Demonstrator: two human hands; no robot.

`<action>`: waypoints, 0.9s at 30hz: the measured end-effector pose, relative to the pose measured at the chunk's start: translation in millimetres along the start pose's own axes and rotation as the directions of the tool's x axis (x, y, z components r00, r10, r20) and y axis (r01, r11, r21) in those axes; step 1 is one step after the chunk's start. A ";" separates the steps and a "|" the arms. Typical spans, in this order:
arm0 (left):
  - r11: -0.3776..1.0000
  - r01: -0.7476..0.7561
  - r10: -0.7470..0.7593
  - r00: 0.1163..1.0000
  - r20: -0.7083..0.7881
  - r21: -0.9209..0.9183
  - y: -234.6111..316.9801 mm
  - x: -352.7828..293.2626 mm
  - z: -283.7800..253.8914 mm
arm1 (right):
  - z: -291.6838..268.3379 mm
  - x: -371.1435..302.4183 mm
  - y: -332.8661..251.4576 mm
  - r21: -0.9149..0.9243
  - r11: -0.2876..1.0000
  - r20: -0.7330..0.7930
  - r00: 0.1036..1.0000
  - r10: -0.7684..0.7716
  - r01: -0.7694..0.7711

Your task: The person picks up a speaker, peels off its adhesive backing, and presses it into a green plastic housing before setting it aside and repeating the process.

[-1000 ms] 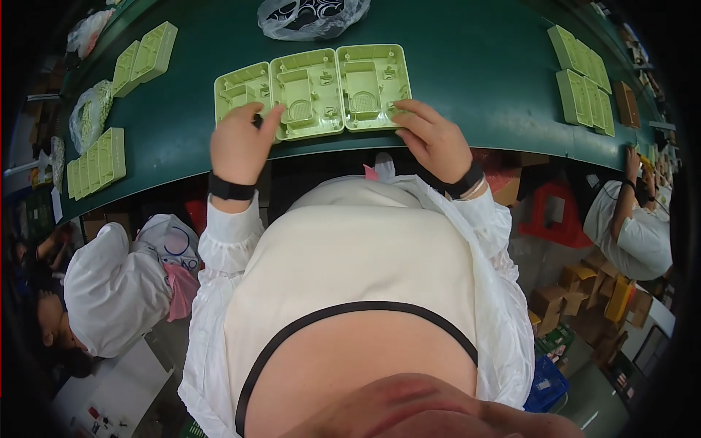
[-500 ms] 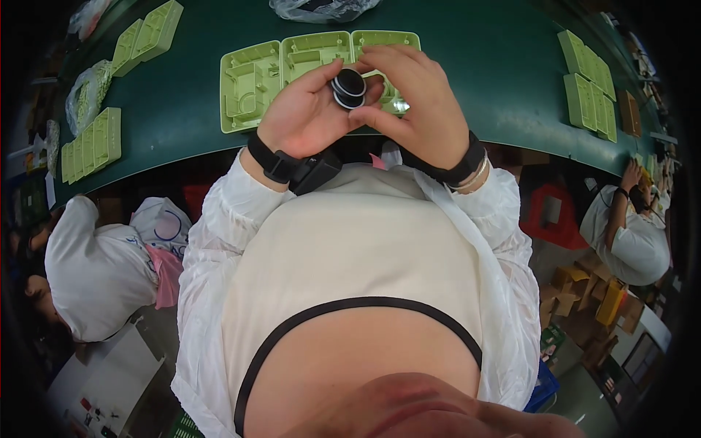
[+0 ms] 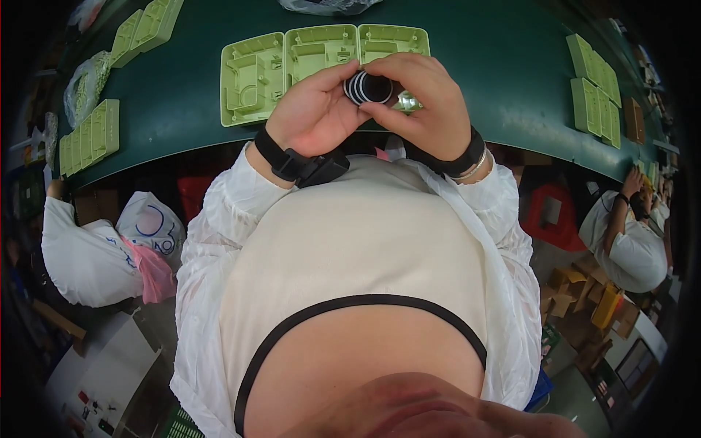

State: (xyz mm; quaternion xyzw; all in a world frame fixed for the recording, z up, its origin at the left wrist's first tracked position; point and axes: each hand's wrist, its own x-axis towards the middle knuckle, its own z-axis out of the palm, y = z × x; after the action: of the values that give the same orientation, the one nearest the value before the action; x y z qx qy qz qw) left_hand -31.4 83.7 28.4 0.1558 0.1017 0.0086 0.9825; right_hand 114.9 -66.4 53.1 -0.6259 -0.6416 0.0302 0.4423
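Between my two hands is a short stack of round black discs with silvery-white rims (image 3: 371,87). My left hand (image 3: 310,113), palm up, cradles the stack with its thumb against the near-left side. Thumb and fingers of my right hand (image 3: 431,95) close around its right side. What the discs are, I cannot tell. Just beyond my hands, three light green plastic housings (image 3: 252,80) lie side by side, open face up, with ribs and posts inside. My right hand partly covers the rightmost housing (image 3: 394,44). A small shiny piece (image 3: 409,101) shows beside my right fingers.
The table is dark green (image 3: 504,80). More green housings stand at left (image 3: 91,139) and right (image 3: 595,109). A clear bag of green parts (image 3: 89,84) and another plastic bag (image 3: 328,6) lie farther off. Co-workers in white (image 3: 80,252) are on both sides; cardboard boxes (image 3: 577,285) sit lower right.
My right thumb and fingers have closed onto the black discs, which lay in my left palm before. The stack is tilted differently, showing more rims. The co-worker at left has shifted.
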 end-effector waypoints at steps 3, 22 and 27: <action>0.994 -0.004 0.017 0.993 0.118 -0.111 0.6 1.8 -8.8 | 2.5 -0.2 3.3 -0.014 0.998 -0.036 0.997 -0.063 0.063; 0.994 0.068 -0.051 0.978 0.205 -0.080 -3.1 6.3 -4.2 | 12.1 0.8 4.5 -0.126 0.990 -0.056 0.995 -0.077 0.070; 1.000 0.015 -0.015 1.000 0.009 0.013 -4.1 2.7 -4.1 | 8.8 0.1 6.7 -0.041 0.999 -0.054 0.998 -0.029 0.027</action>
State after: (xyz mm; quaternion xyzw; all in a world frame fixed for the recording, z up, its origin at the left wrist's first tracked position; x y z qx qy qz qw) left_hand -29.6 81.1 22.8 0.1614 0.0985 -0.0004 0.9820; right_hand 114.8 -60.4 43.8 -0.6262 -0.6385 -0.0060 0.4474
